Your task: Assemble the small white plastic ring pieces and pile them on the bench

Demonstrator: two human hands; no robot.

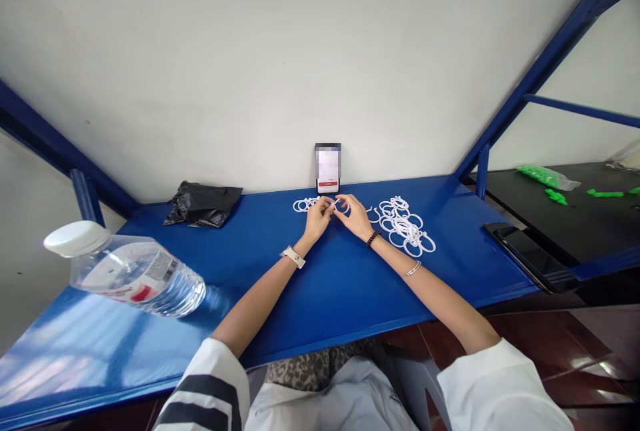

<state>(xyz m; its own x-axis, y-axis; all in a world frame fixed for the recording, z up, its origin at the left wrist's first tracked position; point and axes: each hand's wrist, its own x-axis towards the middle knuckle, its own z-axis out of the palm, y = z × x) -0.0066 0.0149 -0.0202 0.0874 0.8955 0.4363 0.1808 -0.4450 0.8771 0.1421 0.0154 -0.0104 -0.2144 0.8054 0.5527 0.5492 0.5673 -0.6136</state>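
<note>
Ring (341, 210), white, is pinched between the fingertips of your left hand (317, 219) and right hand (354, 219), over the blue table (320, 298); your fingers hide part of it. With your hands as clock centre, a small cluster of white rings (301, 205) lies at nine, partly behind your left hand, and a bigger heap (403, 226) at three. At twelve a phone (328, 168) leans on the wall (320, 51), screen blurred, red button (328, 184) unreadable. Towards eight, a bottle (137, 271) of clear liquid (187, 294) bears a label (113, 268) with a barcode (163, 266), lettering illegible. A black bag (203, 204) lies farther out at nine; at three, a clear bag (569, 184) holds green pieces (539, 174).
</note>
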